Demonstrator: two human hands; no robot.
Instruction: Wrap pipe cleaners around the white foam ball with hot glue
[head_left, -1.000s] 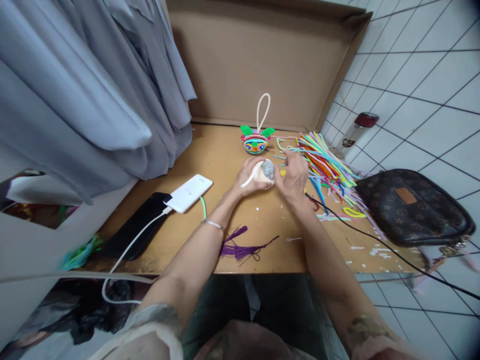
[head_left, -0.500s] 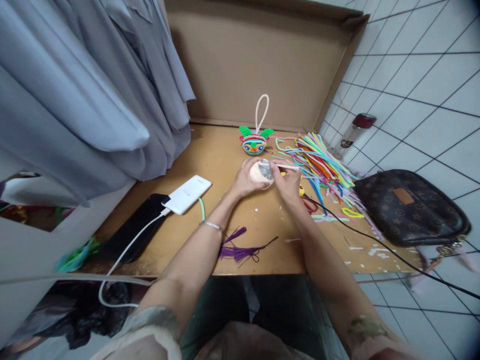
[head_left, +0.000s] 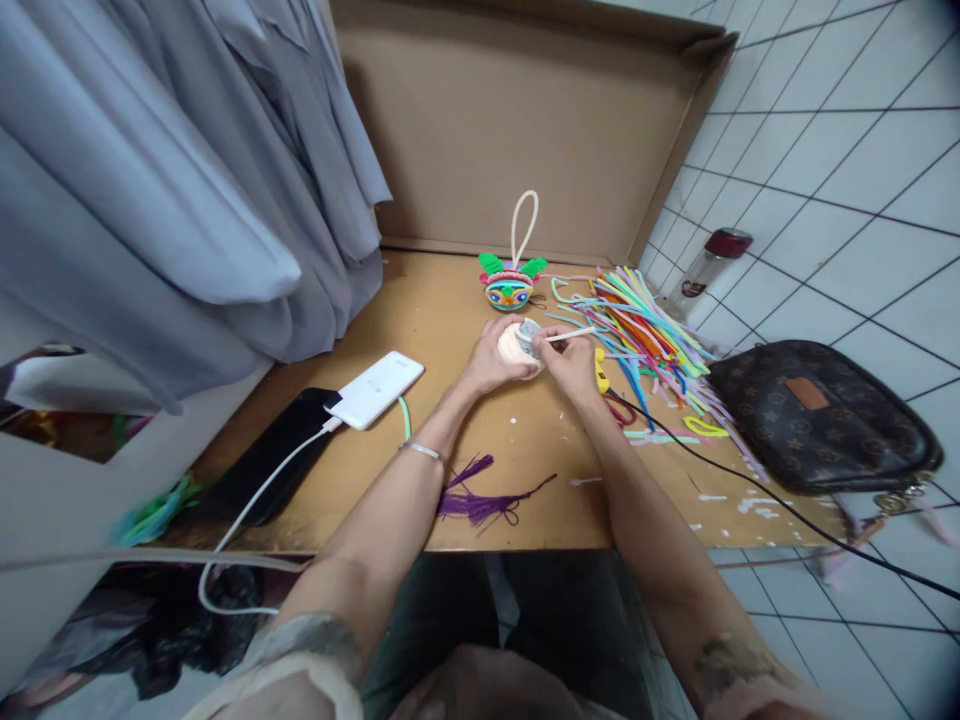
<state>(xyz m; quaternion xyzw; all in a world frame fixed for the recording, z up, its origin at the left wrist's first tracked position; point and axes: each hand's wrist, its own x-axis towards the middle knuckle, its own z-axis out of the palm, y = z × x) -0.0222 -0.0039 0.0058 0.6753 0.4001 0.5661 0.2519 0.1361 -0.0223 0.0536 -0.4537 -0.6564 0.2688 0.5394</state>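
My left hand (head_left: 489,362) is wrapped round the left side of a cream ball (head_left: 514,345) with a grey patch on its upper right. A white strip (head_left: 574,334) is pinched in my right hand (head_left: 566,362); one end lies at the ball and the other sticks out to the right. Behind the ball stands a colourful animal-head ornament (head_left: 510,288) with green ears and a cream loop. Beside my right hand is a yellow tool (head_left: 601,371) with a black cord, partly hidden. Purple tassels (head_left: 480,505) lie between my forearms.
Coloured pipe cleaners (head_left: 645,320) are heaped at the right, near a red-capped bottle (head_left: 705,275) and a brown patterned bag (head_left: 825,415). To the left lie a white power bank (head_left: 377,390) with a cable and a black object (head_left: 274,460). Cardboard (head_left: 510,130) stands behind; grey cloth (head_left: 247,180) hangs left.
My right hand has shifted slightly down, and its fingers now sit lower on the ball's right side. The white strip is tilted more, with its free end raised. More of the yellow tool shows.
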